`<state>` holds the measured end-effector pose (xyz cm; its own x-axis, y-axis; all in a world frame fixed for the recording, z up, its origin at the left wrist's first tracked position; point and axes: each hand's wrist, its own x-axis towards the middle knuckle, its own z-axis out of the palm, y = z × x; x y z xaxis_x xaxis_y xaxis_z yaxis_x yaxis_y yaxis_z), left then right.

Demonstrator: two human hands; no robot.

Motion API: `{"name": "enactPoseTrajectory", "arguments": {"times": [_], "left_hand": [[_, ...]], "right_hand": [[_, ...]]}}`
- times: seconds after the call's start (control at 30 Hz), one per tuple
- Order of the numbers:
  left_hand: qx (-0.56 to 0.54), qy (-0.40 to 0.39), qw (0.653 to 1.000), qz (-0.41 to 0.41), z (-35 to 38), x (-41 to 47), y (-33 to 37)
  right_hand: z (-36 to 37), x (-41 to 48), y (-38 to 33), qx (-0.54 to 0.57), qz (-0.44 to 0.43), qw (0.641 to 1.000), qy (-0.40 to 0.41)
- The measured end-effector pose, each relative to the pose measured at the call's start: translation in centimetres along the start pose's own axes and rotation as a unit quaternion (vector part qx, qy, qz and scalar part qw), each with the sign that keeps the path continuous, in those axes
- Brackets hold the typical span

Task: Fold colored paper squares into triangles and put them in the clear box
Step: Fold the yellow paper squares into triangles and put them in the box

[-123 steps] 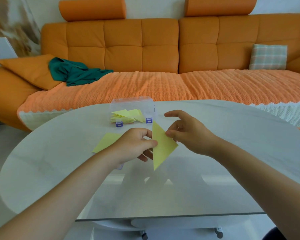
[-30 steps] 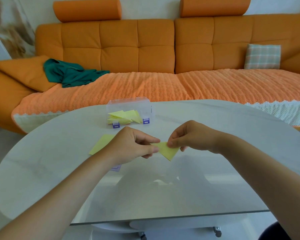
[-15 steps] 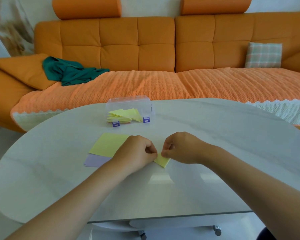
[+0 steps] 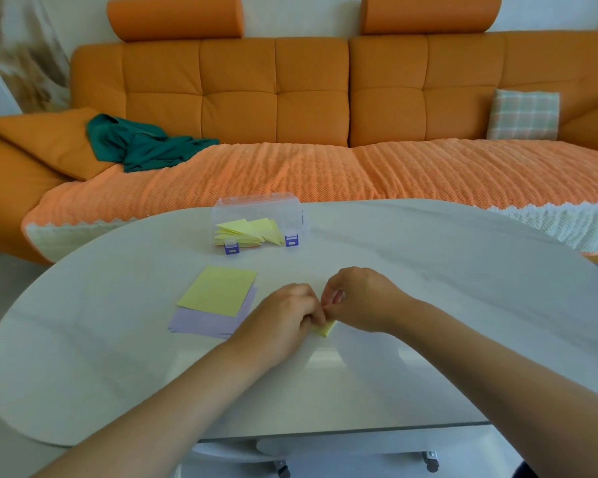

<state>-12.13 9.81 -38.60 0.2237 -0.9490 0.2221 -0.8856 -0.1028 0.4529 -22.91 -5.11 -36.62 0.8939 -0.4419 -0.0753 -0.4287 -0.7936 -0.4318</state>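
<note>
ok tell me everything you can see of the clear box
The clear box is a small rectangular container of see-through plastic with two purple latches on its near side. It stands upright on the far part of the white table. Inside lies a loose pile of yellow folded triangles. Whether its lid is raised is hard to tell. Only table and triangles touch it; the left hand and right hand pinch a yellow paper nearer the camera, apart from it.

One left hand (image 4: 283,319), one right hand (image 4: 359,298), one clear box (image 4: 256,208) — one folded paper (image 4: 327,328), one paper stack (image 4: 218,291)
</note>
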Motion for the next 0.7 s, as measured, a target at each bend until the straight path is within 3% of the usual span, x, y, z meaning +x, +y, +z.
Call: {"name": "enactPoseTrajectory", "arguments": {"times": [0.23, 0.7], "left_hand": [[0.065, -0.003, 0.995, 0.071, 0.2, -1.5, 0.2], [0.098, -0.028, 0.993, 0.061, 0.6, -1.8, 0.5]], "right_hand": [[0.3, -0.2, 0.9, 0.063, 0.012, 0.998, -0.006], [-1.3, 0.0, 1.9, 0.060, 0.020, 0.997, -0.052]]}}
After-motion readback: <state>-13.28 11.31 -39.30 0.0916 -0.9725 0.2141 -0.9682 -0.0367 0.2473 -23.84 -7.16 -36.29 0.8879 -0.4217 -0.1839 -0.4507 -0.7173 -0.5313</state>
